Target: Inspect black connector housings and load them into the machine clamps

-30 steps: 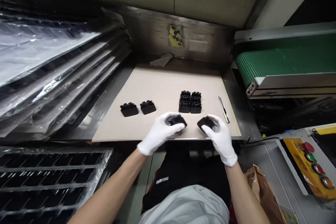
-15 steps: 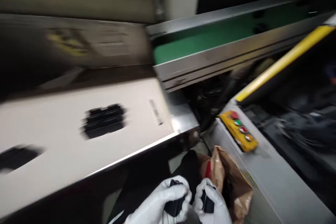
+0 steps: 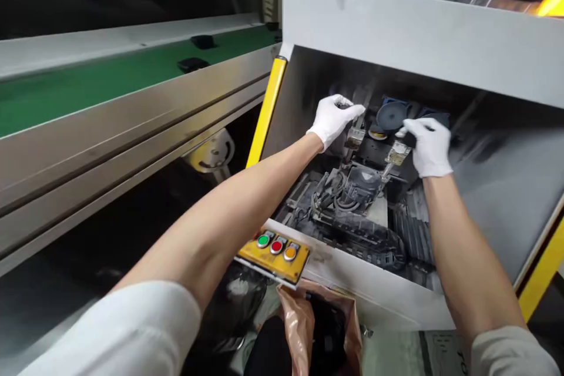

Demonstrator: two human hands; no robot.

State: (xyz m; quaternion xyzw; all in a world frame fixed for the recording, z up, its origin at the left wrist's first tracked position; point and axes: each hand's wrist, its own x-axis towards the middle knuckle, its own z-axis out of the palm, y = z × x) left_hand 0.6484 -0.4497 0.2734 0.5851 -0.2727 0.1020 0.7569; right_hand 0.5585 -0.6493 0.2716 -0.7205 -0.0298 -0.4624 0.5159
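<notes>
While leaning into the grey machine, clamping the gloved left hand on a dark piece, showing barely a sliver of it. Likewise curling the right hand on a second dark piece, mostly masked. Holding both well apart, one near the left fixture, one right by the right fixture. Spotting just behind, between the hands, a round grey pad and a yellow disc. Looking lower, catching looped cables in a dusty base. Out to the front rim, picking up a yellow control box with green, red and orange buttons, too small for any legend. Below that, finding an open brown bag, dark inside. Away to the left, noting a green conveyor bearing black parts. And for lettering, reading an apparent "TO" on a pale surface at the bottom edge, beside finer print, too blurred to make out.
</notes>
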